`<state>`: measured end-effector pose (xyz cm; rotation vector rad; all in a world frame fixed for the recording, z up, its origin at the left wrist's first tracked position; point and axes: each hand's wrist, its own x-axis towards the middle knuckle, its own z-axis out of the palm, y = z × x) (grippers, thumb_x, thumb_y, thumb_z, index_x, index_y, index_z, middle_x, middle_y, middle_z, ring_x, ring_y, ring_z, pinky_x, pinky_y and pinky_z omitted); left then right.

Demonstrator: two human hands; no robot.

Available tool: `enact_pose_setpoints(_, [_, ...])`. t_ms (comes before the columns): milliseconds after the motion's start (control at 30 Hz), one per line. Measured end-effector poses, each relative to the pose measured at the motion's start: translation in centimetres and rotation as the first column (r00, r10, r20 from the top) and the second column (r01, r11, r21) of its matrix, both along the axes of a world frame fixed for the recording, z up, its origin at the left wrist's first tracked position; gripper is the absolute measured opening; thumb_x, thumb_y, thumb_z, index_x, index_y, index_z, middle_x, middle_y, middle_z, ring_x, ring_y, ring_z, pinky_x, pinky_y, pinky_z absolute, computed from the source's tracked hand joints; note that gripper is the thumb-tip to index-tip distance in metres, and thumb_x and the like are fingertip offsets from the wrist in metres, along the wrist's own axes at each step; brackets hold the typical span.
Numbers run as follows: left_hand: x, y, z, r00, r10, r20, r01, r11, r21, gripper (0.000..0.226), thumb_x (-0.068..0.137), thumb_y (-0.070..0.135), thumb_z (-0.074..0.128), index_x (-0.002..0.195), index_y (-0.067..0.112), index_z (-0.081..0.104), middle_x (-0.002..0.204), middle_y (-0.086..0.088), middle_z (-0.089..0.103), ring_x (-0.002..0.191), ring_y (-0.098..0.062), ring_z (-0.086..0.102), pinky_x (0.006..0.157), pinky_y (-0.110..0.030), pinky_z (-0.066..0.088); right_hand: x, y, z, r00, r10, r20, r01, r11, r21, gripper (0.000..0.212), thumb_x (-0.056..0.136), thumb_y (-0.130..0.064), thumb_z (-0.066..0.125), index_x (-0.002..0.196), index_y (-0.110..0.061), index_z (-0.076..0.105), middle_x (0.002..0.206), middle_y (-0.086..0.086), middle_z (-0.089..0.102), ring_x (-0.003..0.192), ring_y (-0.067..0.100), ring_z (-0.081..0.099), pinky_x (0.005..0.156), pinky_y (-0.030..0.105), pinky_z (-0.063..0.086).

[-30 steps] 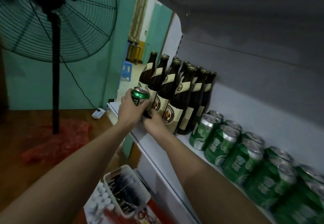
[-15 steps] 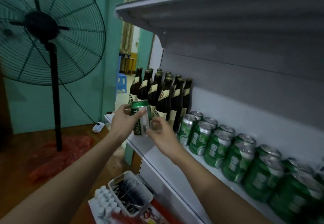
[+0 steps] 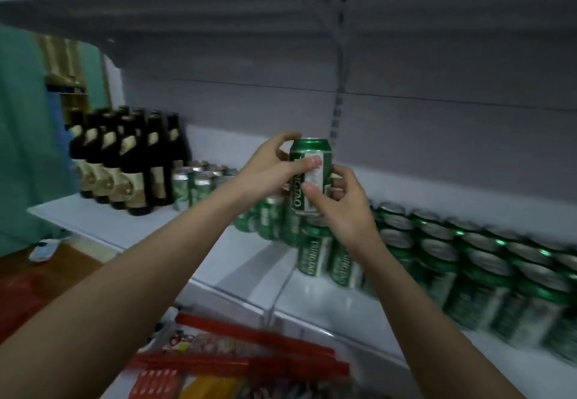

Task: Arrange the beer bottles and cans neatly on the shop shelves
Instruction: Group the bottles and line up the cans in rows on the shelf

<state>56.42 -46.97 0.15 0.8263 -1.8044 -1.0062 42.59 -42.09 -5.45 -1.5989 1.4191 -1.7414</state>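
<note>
Nearest the viewer, two bare forearms are stretched out over red packaging (image 3: 249,358) on a lower level, and both hands are closed around one green can (image 3: 310,176) that is held in the air above the white shelf (image 3: 131,226). The left hand (image 3: 268,170) is wrapped on the can's left side, with a thumb laid across the label; the right hand (image 3: 343,201) is clasped on the lower right, its fingers curled behind. The can is held upright — its long axis runs almost vertically, the silver rim is turned up, and the printed name reads along the can's length and faces the viewer. Directly below the hands a row of green cans (image 3: 468,261) is already stood, and it runs off to the right of the right hand, blurred. The step is judged to be the setting down of this can; it would be done well if the can were kept plumb, lowered into a gap in line with the front row, and turned so that the label faces outward. Whether an open slot exists under the hands cannot be told. Farther off, to the left of the left hand, dark beer bottles (image 3: 131,161) are stood upright in a tight group — well apart from the held can.
</note>
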Motion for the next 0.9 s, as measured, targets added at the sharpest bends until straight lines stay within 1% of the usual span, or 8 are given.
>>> enact_pose_setpoints(133, [-10.5, 4.3, 1.6, 0.975, -0.223, 0.027, 0.223, 0.974, -0.029, 0.058, 0.086, 0.035, 0.073, 0.137, 0.03, 0.046, 0.114, 0.003, 0.063, 0.095, -0.015, 0.068, 0.066, -0.025, 0.057, -9.6, 7.0, 1.6, 0.958, -0.278, -0.073, 0.278, 0.961, -0.019, 0.042, 0.086, -0.037, 0.074, 0.121, -0.03, 0.053, 0.104, -0.011, 0.067, 0.092, 0.009, 0.067, 0.079, 0.034, 0.058])
enact_pose_setpoints(233, [-18.8, 8.1, 2.0, 0.933, -0.359, 0.021, 0.36, 0.932, -0.054, 0.06, 0.082, 0.032, 0.078, 0.135, 0.025, 0.049, 0.121, 0.007, 0.059, 0.103, -0.016, 0.065, 0.08, -0.035, 0.06, -16.2, 13.0, 1.5, 0.89, -0.449, -0.083, 0.446, 0.894, -0.049, 0.041, 0.088, -0.036, 0.072, 0.122, -0.031, 0.051, 0.109, -0.009, 0.066, 0.096, 0.009, 0.065, 0.081, 0.035, 0.057])
enact_pose_setpoints(333, [-26.5, 12.4, 1.9, 0.882, -0.465, 0.076, 0.471, 0.877, -0.096, 0.065, 0.079, 0.025, 0.081, 0.136, 0.018, 0.05, 0.123, 0.001, 0.06, 0.112, -0.019, 0.06, 0.097, -0.039, 0.052, -21.3, 19.0, 0.6, 0.802, -0.593, -0.073, 0.59, 0.805, -0.062, 0.041, 0.089, -0.034, 0.07, 0.126, -0.027, 0.053, 0.113, -0.009, 0.065, 0.101, 0.008, 0.064, 0.086, 0.039, 0.056])
enact_pose_setpoints(467, [-34.5, 18.2, 0.9, 0.808, -0.564, 0.17, 0.587, 0.797, -0.144, 0.069, 0.079, 0.024, 0.081, 0.139, 0.014, 0.047, 0.131, -0.006, 0.059, 0.117, -0.022, 0.057, 0.102, -0.039, 0.047, -26.8, 25.7, -1.2, 0.671, -0.74, -0.049, 0.738, 0.673, -0.046, 0.045, 0.09, -0.032, 0.068, 0.131, -0.025, 0.051, 0.122, -0.008, 0.06, 0.109, 0.014, 0.059, 0.091, 0.04, 0.052])
enact_pose_setpoints(600, [-38.9, 20.5, -2.7, 0.787, -0.496, 0.368, 0.589, 0.781, -0.208, 0.072, 0.077, 0.039, 0.08, 0.138, 0.015, 0.05, 0.131, -0.005, 0.06, 0.117, -0.024, 0.057, 0.096, -0.037, 0.048, -30.4, 29.0, -4.9, 0.639, -0.763, -0.1, 0.769, 0.635, 0.068, 0.05, 0.091, -0.026, 0.069, 0.135, -0.02, 0.048, 0.12, -0.006, 0.057, 0.106, 0.017, 0.057, 0.085, 0.034, 0.047])
enact_pose_setpoints(733, [-40.3, 20.6, -6.6, 0.73, -0.274, 0.626, 0.564, 0.759, -0.326, 0.056, 0.079, 0.047, 0.073, 0.126, 0.021, 0.055, 0.126, -0.005, 0.057, 0.121, -0.027, 0.047, 0.094, -0.042, 0.046, -31.8, 28.9, -8.8, 0.685, -0.716, -0.13, 0.724, 0.65, 0.232, 0.039, 0.09, -0.022, 0.071, 0.121, -0.02, 0.047, 0.109, 0.001, 0.063, 0.086, 0.007, 0.06, 0.072, 0.031, 0.052])
enact_pose_setpoints(800, [-40.3, 20.5, -7.9, 0.679, -0.178, 0.712, 0.572, 0.737, -0.361, 0.062, 0.08, 0.048, 0.071, 0.133, 0.024, 0.05, 0.136, -0.005, 0.05, 0.132, -0.031, 0.036, 0.1, -0.047, 0.038, -31.9, 28.4, -10.3, 0.713, -0.687, -0.144, 0.695, 0.663, 0.277, 0.038, 0.089, -0.02, 0.072, 0.114, -0.023, 0.043, 0.103, -0.001, 0.063, 0.084, 0.008, 0.062, 0.075, 0.033, 0.052])
enact_pose_setpoints(900, [-40.1, 20.3, -8.6, 0.636, -0.059, 0.769, 0.558, 0.724, -0.405, 0.08, 0.083, 0.056, 0.066, 0.148, 0.023, 0.032, 0.15, -0.009, 0.035, 0.14, -0.031, 0.023, 0.109, -0.052, 0.025, -31.9, 28.0, -11.3, 0.714, -0.677, -0.182, 0.696, 0.656, 0.292, 0.043, 0.09, -0.023, 0.07, 0.119, -0.025, 0.038, 0.103, -0.006, 0.058, 0.092, 0.018, 0.059, 0.079, 0.034, 0.049])
